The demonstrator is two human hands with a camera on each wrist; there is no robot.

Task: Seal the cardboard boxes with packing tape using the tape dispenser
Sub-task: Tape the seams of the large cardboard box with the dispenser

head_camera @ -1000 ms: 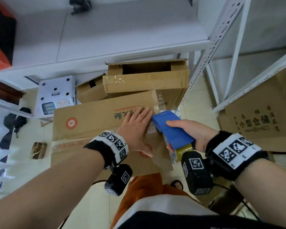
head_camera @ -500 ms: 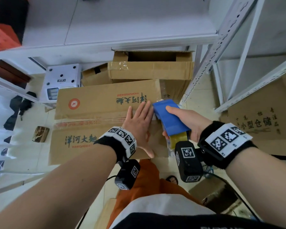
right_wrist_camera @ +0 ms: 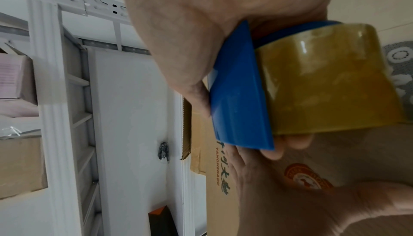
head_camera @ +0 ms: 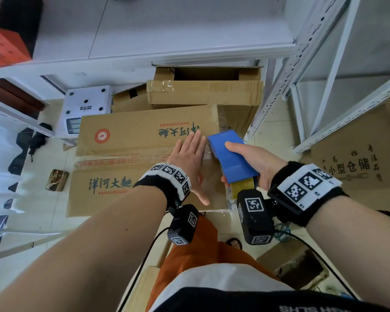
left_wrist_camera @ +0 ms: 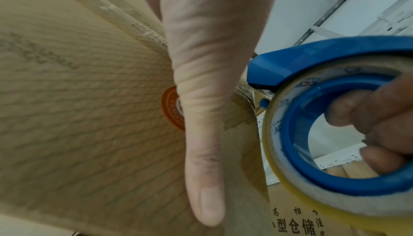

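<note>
Under white shelving, the left hand is pressing flat-fingered on the cardboard box while the right hand beside it is gripping the blue tape dispenser.

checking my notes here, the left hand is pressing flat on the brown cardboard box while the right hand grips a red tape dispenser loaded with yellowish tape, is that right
Not quite: the dispenser is blue, not red. The head view shows the right hand gripping a blue plastic tape dispenser loaded with a yellowish roll of packing tape. The rest holds: the left hand presses flat on the brown cardboard box.
</note>
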